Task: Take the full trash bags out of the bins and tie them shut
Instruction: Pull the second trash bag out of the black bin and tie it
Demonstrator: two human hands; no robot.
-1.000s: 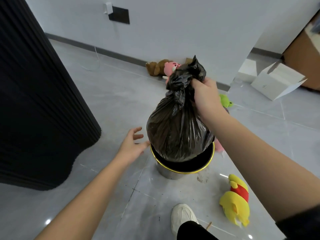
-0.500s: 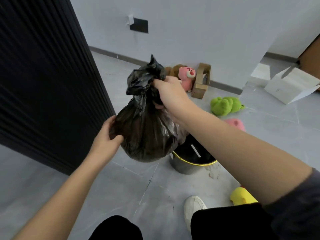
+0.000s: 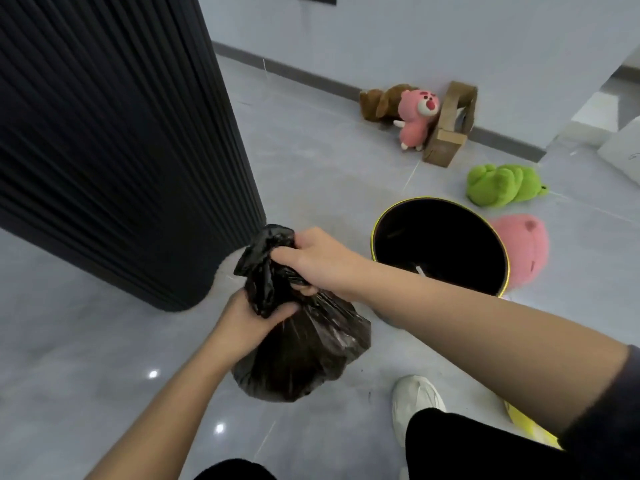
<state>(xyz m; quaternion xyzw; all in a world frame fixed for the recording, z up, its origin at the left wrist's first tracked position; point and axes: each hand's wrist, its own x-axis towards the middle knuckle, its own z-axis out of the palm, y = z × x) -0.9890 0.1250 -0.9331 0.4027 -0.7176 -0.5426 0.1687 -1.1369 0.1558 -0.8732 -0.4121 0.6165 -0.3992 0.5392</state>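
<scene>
Your black trash bag (image 3: pixel 298 358) looks full, crinkly and shiny. Your right hand (image 3: pixel 318 261) grips the bunched neck and your left hand (image 3: pixel 249 323) now grabs just below, not the side. The bag's dropped lower, down by the floor left of the bin (image 3: pixel 433 199).

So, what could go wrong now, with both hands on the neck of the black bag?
The neck of the black trash bag looks only gathered, not knotted. If the right hand or the left hand slips, it may open and spill. The thin film, stretched over the contents, might tear during tying.
</scene>
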